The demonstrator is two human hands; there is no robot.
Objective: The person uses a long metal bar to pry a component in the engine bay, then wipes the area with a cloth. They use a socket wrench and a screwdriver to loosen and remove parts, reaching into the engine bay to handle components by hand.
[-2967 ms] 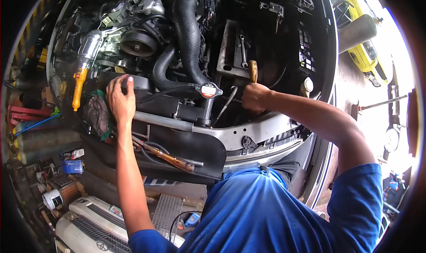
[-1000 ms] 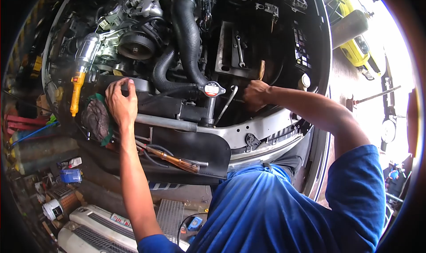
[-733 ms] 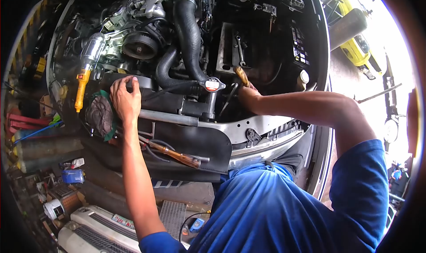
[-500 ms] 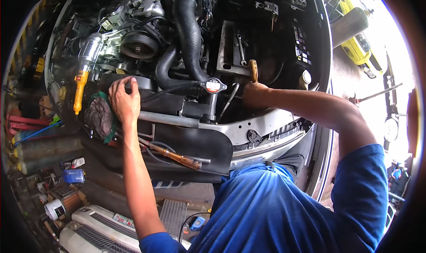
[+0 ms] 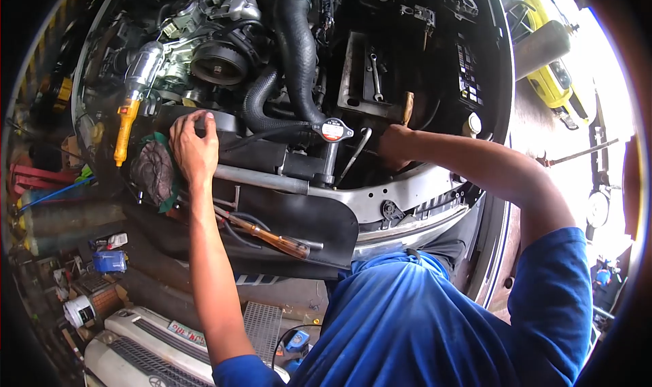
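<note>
My left hand (image 5: 195,148) lies over the front edge of the engine bay, fingers apart and bent over a dark grey curved part (image 5: 216,121). Next to its wrist is a dirty grey cloth with a green edge (image 5: 155,173). My right hand (image 5: 396,146) is closed around a tool whose wooden handle (image 5: 408,108) sticks up above the fist; the tool's other end is hidden. Left of that fist, a thin metal rod (image 5: 354,156) leans near the radiator cap (image 5: 332,130). A metal tray (image 5: 348,81) holding a wrench (image 5: 375,78) sits just beyond.
A work lamp with a yellow handle (image 5: 127,132) hangs at the left. Thick black hoses (image 5: 296,54) run toward the radiator. A wooden-handled tool (image 5: 272,239) lies on the black front cover (image 5: 326,217). A removed car bumper (image 5: 129,333) is on the floor.
My right hand has shifted slightly to the right with the wooden handle, which now leans a little to the right. My left hand keeps its place. The whole view has moved slightly.
</note>
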